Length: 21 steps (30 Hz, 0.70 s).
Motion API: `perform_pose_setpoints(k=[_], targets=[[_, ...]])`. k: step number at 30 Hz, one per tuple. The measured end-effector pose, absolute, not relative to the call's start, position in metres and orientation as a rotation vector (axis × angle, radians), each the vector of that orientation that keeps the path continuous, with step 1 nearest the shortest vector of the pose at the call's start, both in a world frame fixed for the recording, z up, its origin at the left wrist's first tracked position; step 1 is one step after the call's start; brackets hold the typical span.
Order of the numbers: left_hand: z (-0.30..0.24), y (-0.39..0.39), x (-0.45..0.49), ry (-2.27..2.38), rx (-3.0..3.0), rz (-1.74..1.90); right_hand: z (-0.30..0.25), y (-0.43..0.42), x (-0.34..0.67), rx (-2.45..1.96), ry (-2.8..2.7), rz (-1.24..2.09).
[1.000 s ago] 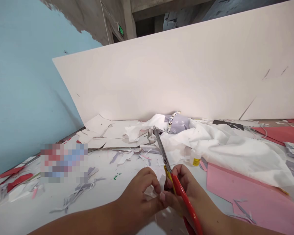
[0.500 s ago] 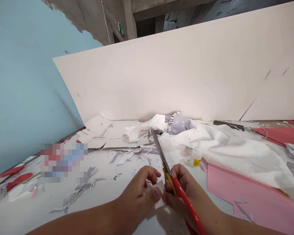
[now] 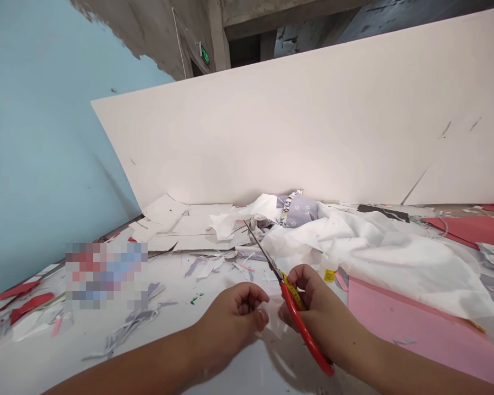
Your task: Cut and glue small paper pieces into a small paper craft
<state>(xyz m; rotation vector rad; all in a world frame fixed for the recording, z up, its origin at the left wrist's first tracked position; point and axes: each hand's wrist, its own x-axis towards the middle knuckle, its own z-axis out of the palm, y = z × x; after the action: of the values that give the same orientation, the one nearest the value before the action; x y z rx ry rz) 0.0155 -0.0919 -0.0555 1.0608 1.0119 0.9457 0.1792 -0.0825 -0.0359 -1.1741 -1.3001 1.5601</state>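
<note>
My left hand (image 3: 241, 312) is closed in a pinch on a small piece of thin white paper (image 3: 275, 318), which hangs between the two hands above the white table. Just to the right, my right hand (image 3: 319, 312) holds scissors (image 3: 296, 318) with red and yellow handles. Their blades point forward and to the left and look nearly closed. The paper lies close to the fingertips of my right hand; whether they touch it I cannot tell. Beyond the hands, a small glue bottle (image 3: 328, 269) with a yellow label stands beside crumpled white cloth-like material (image 3: 387, 241).
Pink sheets (image 3: 395, 312) lie at the right, red sheets (image 3: 477, 227) farther back. Grey cardboard pieces (image 3: 201, 225) are stacked at the back, near lilac patterned material (image 3: 302, 211). Paper scraps (image 3: 127, 329) litter the left. A tall white board (image 3: 292, 131) closes off the far side.
My right hand has drawn slightly away to the right from my left hand. The scissors have turned, with the tips farther left and the red handle lifted more into view.
</note>
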Motion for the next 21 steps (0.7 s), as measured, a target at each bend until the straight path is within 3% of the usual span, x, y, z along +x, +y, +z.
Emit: perform_pose_setpoints(k=[6, 14, 21], targets=[[-0.054, -0.092, 0.012, 1.058, 1.091, 0.932, -0.042, -0.078, 0.182, -0.946, -1.240, 1.699], [-0.056, -0.072, -0.005, 1.234, 1.034, 1.240, -0.037, -0.074, 0.195, -0.688, -0.975, 1.971], [-0.057, -0.072, -0.006, 1.194, 1.007, 1.269, -0.043, -0.070, 0.196, -0.740, -1.085, 1.985]])
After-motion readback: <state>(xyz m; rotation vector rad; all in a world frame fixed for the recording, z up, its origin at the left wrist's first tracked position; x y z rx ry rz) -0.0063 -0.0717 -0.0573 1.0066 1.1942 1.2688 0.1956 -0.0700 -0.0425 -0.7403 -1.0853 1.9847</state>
